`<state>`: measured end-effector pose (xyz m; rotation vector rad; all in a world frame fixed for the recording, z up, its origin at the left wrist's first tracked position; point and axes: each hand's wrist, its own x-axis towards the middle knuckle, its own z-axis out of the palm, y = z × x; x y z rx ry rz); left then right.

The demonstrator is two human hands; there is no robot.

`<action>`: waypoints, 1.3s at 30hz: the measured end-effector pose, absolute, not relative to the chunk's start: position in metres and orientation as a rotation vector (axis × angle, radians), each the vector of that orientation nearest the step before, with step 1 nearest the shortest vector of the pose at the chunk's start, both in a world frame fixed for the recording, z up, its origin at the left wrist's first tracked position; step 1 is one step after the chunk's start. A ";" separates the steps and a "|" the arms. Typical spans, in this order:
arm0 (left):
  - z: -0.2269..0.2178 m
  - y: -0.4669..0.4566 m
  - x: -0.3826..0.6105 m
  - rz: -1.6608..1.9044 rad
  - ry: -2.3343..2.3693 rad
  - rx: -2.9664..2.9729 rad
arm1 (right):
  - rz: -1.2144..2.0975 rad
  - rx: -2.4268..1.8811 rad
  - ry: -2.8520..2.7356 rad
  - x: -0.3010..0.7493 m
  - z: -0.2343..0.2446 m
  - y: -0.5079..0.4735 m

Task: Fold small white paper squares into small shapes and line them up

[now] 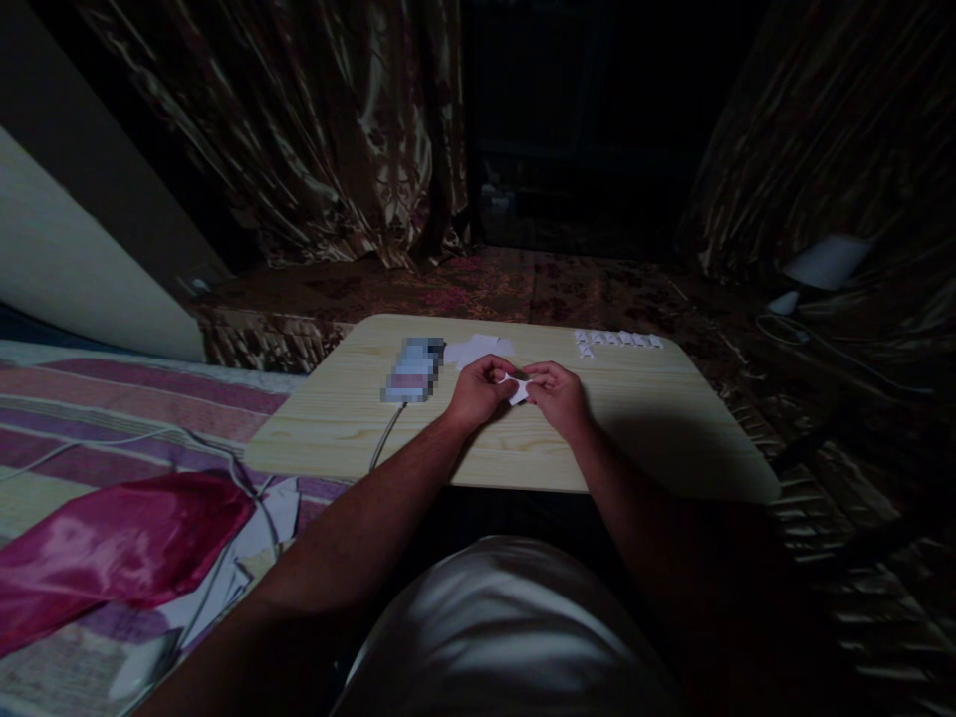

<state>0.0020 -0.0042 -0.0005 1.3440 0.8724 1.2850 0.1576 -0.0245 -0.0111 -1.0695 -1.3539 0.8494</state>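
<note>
Between my two hands, just above the wooden table (329, 428), is a small white piece of paper (517, 390). My left hand (480, 390) pinches its left side with thumb and fingers. On the other side, the fingers of my right hand (558, 392) are closed on its right edge. Whether the paper is folded, I cannot tell. Behind my left hand lie loose white paper sheets (478, 349), partly overlapping. Several small folded paper pieces (612, 340) sit in a row at the table's far right, with one more (587, 352) in front.
A phone (412, 370), blurred out, lies left on the table with a cable (384, 438) running off the front edge. To the left are a striped bed cover (224, 398), a shiny pink cloth (126, 548) and papers. A white lamp (829, 261) stands at far right.
</note>
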 end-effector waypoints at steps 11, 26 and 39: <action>-0.003 -0.003 0.003 1.287 0.885 1.336 | 0.804 -1.063 -1.348 0.158 -0.014 -0.022; -0.001 -0.004 0.003 1.261 0.849 1.352 | 0.833 -1.039 -1.329 0.158 -0.014 -0.022; -0.004 -0.002 0.002 1.252 0.853 1.369 | 0.828 -1.045 -1.329 0.159 -0.012 -0.022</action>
